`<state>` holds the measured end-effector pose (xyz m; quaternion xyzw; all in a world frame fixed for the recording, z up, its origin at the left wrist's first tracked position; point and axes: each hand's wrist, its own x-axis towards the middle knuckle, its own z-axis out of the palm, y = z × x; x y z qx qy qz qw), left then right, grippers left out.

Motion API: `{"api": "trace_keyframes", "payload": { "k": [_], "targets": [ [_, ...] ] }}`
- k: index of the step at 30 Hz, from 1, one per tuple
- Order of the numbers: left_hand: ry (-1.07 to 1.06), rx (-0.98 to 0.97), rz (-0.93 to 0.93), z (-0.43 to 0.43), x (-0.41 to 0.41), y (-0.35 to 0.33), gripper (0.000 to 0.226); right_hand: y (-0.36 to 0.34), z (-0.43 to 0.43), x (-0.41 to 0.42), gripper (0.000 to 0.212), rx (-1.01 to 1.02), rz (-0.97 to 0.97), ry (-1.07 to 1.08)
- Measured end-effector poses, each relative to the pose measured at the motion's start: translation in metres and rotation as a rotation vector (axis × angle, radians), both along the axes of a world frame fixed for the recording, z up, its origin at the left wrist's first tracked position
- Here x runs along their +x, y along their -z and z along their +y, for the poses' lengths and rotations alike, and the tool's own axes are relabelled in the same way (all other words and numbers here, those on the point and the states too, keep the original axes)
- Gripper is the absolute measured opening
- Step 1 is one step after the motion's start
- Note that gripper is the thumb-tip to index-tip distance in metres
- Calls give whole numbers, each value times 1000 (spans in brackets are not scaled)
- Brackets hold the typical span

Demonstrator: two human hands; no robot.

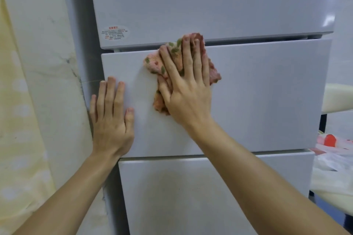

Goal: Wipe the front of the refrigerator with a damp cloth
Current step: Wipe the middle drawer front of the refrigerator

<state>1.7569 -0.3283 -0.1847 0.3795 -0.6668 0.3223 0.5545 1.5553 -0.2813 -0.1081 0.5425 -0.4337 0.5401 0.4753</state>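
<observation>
R hand (189,91) lies flat, fingers (187,57) straight, on a pink-green cloth (152,64), pressing it to the fridge (267,97) mid door near its top edge. L hand (111,120) rests flat at the same door's left edge, beside the cloth, apart from it. Sticker (114,34) on upper door.

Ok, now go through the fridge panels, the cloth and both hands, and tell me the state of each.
Upper door: shut.
Middle panel: looks shut.
Lower panel: looks shut.
Cloth: bunched, pressed against the Middle panel near its top edge.
Right hand: fingers straight and spread, pressing the Cloth.
Left hand: flat on the Middle panel's left side, holding nothing.
</observation>
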Motion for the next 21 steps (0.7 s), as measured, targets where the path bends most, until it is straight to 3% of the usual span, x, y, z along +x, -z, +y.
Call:
{"api": "trace_keyframes", "payload": {
  "k": [2,6,10,13,17,21],
  "targets": [
    [-8,-9,7,-1,-2,1,67,32,0,5,55,28,39,-45],
    [-6,-12,20,-2,-4,2,68,135,11,-9,55,171,300,-53],
    [-25,-14,26,-2,-7,2,68,147,15,-34,59,230,454,-25],
    [-32,-26,45,-1,-9,2,68,96,16,-54,57,189,367,-60],
    [-38,-48,54,2,-12,2,67,12,15,-78,58,-21,63,8],
    [-7,-30,15,4,-17,1,67,23,12,-64,59,-21,-47,40]
  ]
}}
